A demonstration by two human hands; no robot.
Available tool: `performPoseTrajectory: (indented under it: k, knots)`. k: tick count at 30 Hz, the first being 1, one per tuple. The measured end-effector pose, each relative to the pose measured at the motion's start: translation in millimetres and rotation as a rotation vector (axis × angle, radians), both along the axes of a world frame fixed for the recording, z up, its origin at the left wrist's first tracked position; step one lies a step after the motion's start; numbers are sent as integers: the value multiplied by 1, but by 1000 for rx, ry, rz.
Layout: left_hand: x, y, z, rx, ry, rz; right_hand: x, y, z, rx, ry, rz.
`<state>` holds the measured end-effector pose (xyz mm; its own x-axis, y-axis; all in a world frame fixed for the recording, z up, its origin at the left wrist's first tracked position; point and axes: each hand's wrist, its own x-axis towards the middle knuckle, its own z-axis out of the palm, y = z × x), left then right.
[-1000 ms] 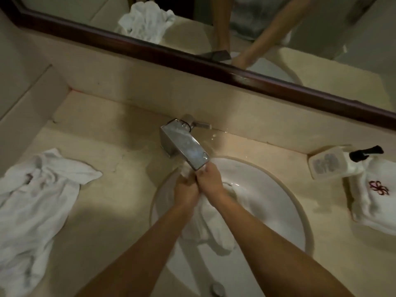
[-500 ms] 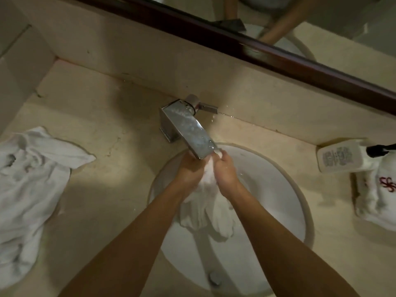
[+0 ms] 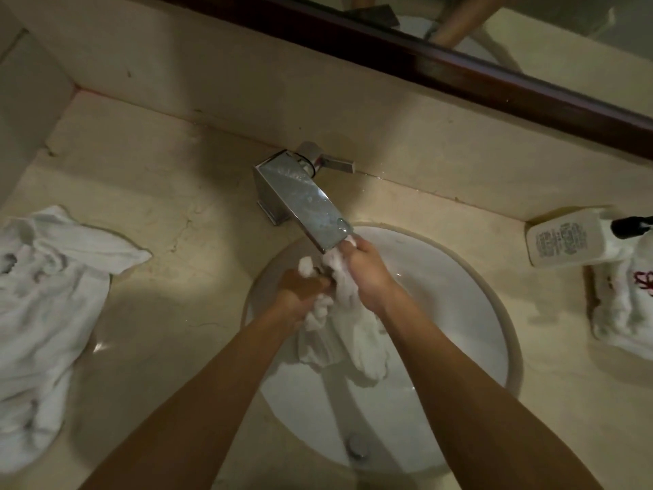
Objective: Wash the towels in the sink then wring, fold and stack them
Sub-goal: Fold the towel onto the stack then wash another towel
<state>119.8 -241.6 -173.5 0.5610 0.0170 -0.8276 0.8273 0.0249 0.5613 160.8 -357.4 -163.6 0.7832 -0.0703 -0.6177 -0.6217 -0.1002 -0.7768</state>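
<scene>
I am holding a wet white towel (image 3: 339, 334) over the round white sink (image 3: 459, 305), right in the middle of what I see. My left hand (image 3: 300, 295) is curled tight around one bunch of the towel, and my right hand (image 3: 367, 270) is curled tight around another bunch just beside it, a little higher. The rest of the towel hangs down from my hands into the bowl. The shiny tap (image 3: 304, 203) sticks out from 12 o'clock, and its tip is just above my right hand. The drain (image 3: 357, 449) is down at 6 o'clock. Over at 9 o'clock a crumpled white towel (image 3: 46, 313) lies on the counter (image 3: 169, 213). At 3 o'clock a white soap bottle (image 3: 565, 238) lies on its side, touching another white towel with red stitching (image 3: 625, 305). A mirror with a dark frame (image 3: 459, 76) runs along the top.
</scene>
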Motion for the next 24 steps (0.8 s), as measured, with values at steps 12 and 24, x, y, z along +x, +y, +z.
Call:
performPoseTrajectory:
  k: [12, 24]
  knots:
    - [20, 2, -15, -38, 30, 259, -30, 5, -24, -346, -41, 181]
    - [-10, 29, -27, -422, 95, 278, -60, -82, 16, 482, 93, -128]
